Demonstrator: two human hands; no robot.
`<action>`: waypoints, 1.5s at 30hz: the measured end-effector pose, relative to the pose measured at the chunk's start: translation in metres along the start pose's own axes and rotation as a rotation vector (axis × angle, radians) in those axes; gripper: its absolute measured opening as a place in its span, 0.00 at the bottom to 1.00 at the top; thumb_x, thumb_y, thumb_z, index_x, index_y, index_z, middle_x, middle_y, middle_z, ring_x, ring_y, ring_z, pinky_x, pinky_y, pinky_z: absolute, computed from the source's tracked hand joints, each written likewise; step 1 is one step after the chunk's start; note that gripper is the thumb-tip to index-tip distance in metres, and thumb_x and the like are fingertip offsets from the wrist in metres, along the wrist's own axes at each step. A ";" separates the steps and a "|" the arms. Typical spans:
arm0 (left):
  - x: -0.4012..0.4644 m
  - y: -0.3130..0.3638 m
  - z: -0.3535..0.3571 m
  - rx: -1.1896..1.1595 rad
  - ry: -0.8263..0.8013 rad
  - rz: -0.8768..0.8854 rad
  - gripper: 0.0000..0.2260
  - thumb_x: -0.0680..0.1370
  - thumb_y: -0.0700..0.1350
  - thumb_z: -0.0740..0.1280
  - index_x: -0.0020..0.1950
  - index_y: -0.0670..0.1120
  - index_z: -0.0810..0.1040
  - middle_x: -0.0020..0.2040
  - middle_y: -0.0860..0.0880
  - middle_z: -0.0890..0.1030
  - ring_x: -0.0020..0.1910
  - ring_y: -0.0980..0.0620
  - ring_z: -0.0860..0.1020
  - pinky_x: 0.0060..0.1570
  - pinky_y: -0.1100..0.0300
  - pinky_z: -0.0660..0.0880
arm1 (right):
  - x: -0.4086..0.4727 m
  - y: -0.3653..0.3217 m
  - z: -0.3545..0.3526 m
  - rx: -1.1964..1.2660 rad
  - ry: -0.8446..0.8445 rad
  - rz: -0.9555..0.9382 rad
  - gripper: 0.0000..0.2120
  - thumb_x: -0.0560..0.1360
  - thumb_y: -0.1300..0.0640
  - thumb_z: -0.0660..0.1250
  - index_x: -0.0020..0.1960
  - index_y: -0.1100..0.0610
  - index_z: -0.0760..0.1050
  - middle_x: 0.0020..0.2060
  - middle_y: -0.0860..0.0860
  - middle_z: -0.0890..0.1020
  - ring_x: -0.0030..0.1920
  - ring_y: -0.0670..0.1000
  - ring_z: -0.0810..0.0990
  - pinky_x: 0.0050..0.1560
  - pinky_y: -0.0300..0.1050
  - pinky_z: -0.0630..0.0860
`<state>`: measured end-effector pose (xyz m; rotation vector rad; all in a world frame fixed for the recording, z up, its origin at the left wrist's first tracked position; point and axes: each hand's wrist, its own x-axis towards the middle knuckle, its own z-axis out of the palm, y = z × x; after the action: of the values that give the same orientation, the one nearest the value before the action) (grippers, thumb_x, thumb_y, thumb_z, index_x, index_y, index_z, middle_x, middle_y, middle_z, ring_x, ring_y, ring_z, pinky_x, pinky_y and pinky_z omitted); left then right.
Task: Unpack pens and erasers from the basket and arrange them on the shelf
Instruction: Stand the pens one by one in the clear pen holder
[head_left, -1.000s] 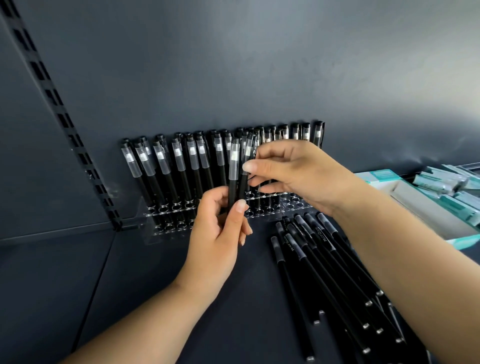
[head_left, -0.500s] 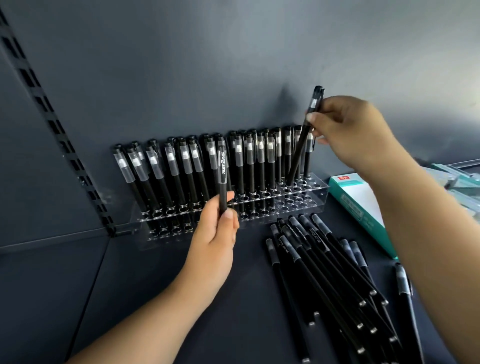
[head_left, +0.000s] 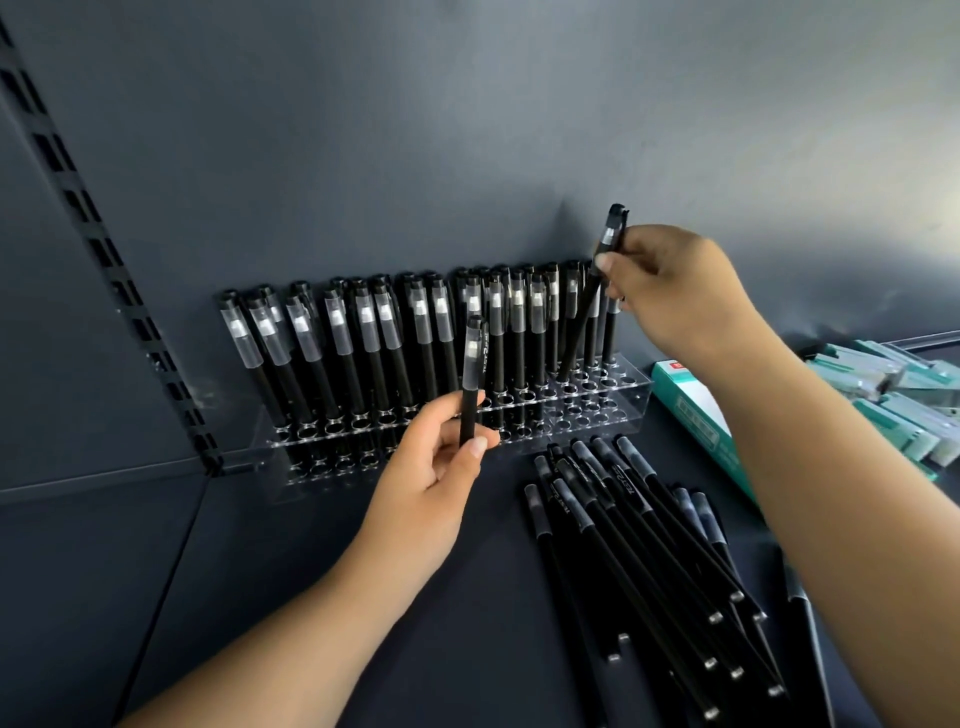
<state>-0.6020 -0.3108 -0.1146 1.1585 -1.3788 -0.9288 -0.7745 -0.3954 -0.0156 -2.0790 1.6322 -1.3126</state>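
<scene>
Your right hand (head_left: 670, 291) has carried its pinched pen (head_left: 589, 306) to the rack (head_left: 613, 410)'s right end, tip now near a hole; your left hand (head_left: 436, 467) still grips a spare pen (head_left: 471, 379).

back wall (head_left: 467, 130): dark grey-blue, plain, rose behind everything
slotted upright (head_left: 111, 291): black strip ran diagonally down the left side of the wall
teal-and-white box (head_left: 696, 410): lay flat on the right, a red label at its far end
teal packets (head_left: 898, 395): lay heaped at the right edge, beyond the box
</scene>
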 end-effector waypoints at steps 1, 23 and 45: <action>0.000 0.000 0.000 0.000 0.000 -0.008 0.15 0.78 0.39 0.60 0.53 0.61 0.72 0.46 0.62 0.80 0.51 0.64 0.77 0.63 0.49 0.71 | -0.001 0.001 0.001 -0.008 -0.015 -0.006 0.12 0.77 0.57 0.61 0.50 0.67 0.75 0.40 0.61 0.80 0.47 0.62 0.78 0.52 0.53 0.75; -0.002 0.010 -0.001 -0.065 0.039 0.027 0.10 0.74 0.41 0.66 0.49 0.56 0.74 0.38 0.54 0.84 0.36 0.57 0.83 0.36 0.76 0.71 | -0.014 -0.022 -0.015 -0.151 -0.264 -0.039 0.20 0.73 0.45 0.65 0.43 0.64 0.79 0.41 0.61 0.82 0.42 0.58 0.80 0.46 0.47 0.76; -0.005 0.001 -0.003 0.840 -0.173 0.445 0.29 0.73 0.68 0.36 0.70 0.55 0.48 0.70 0.64 0.49 0.68 0.71 0.35 0.65 0.71 0.30 | -0.009 -0.019 -0.037 0.121 -0.389 0.214 0.07 0.72 0.54 0.69 0.41 0.58 0.79 0.29 0.50 0.82 0.33 0.45 0.82 0.47 0.44 0.81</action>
<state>-0.5990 -0.3060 -0.1146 1.2889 -2.1583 -0.1022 -0.7887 -0.3672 0.0129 -1.8799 1.5105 -0.8512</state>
